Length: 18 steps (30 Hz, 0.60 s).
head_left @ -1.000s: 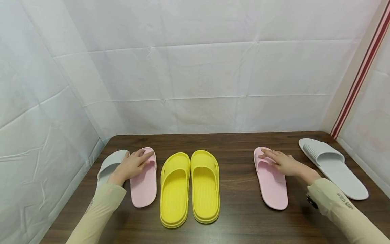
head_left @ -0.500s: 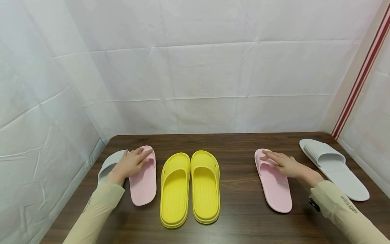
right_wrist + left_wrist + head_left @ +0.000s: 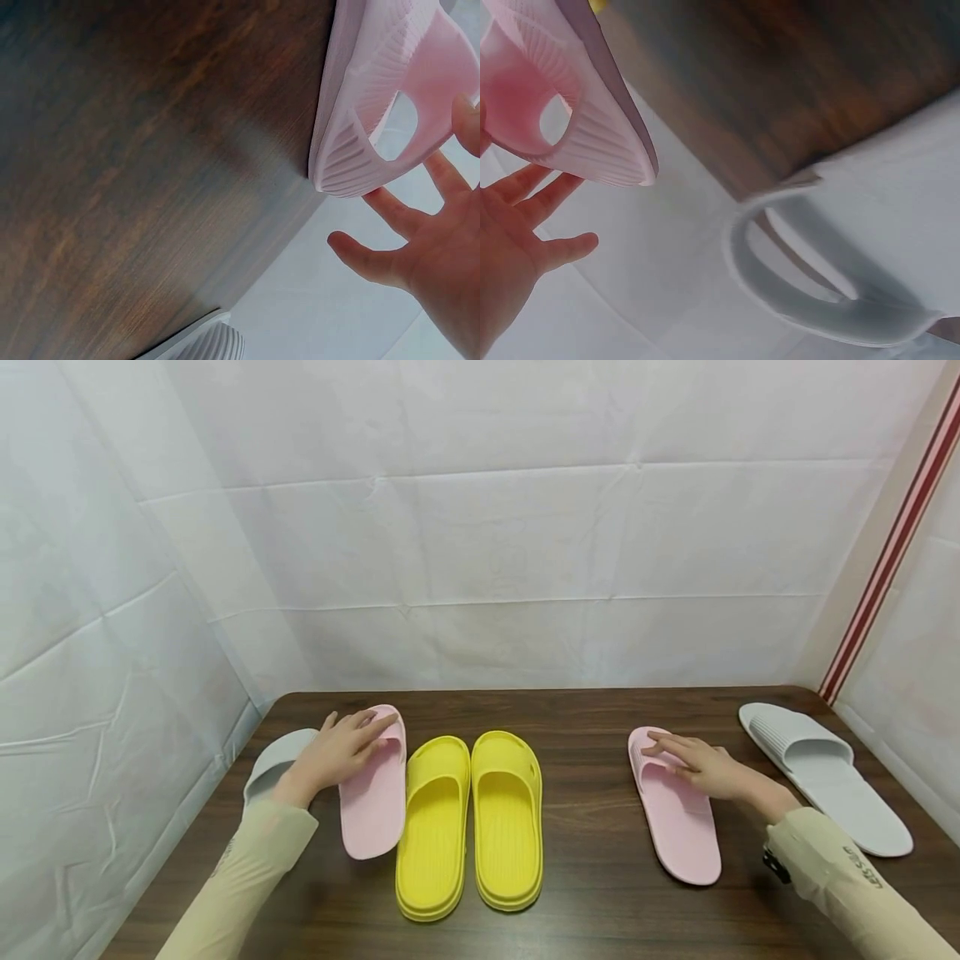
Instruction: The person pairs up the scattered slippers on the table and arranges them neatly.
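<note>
My left hand (image 3: 335,753) pinches a pink slipper (image 3: 375,810) by its strap, thumb inside the foot opening and fingers over the outside. In the left wrist view this slipper (image 3: 592,127) hangs above the table. Its right edge overlaps the left one of two yellow slippers (image 3: 435,852) in the head view. Over on the right, my right hand (image 3: 703,766) grips the strap of the other pink slipper (image 3: 681,839). The right wrist view shows that slipper (image 3: 352,150) with its sole close against the wood, the thumb at the opening and fingertips along the strap.
A pale grey slipper (image 3: 276,756) lies at the table's left, partly hidden by my left arm. Its match (image 3: 832,777) sits by the right edge. The second yellow slipper (image 3: 508,843) stands beside the first on the dark wooden table (image 3: 585,877). White sheeting (image 3: 487,543) hangs behind.
My left hand has lifted the left pink slipper and carried it right, toward the yellow pair. The right pink slipper's heel has swung slightly to the right and its toe has shifted a little nearer.
</note>
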Motion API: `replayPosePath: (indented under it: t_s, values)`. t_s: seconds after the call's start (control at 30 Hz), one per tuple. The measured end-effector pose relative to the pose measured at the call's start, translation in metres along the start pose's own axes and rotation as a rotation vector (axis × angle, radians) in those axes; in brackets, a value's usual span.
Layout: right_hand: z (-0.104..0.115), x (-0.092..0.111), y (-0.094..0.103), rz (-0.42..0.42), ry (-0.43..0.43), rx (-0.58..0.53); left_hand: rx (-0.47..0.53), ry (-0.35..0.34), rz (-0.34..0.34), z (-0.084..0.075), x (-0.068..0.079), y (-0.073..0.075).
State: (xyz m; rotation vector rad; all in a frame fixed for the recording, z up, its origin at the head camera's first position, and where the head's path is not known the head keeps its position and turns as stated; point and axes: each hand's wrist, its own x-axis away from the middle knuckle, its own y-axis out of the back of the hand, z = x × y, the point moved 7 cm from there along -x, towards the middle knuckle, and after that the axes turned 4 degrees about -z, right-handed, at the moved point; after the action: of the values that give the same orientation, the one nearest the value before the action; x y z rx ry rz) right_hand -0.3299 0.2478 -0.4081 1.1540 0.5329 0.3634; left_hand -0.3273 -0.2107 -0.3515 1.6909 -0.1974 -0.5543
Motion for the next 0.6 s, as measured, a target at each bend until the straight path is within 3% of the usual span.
replayPosePath:
  t_s: [0.17,0.6]
  values:
    - [0.002,0.001,0.002,-0.017,0.023,0.004,0.001,-0.037,-0.023,-0.013,-0.006,0.007]
    - [0.002,0.001,0.002,0.023,-0.010,0.003,-0.013,-0.134,-0.048,-0.052,-0.024,0.024]
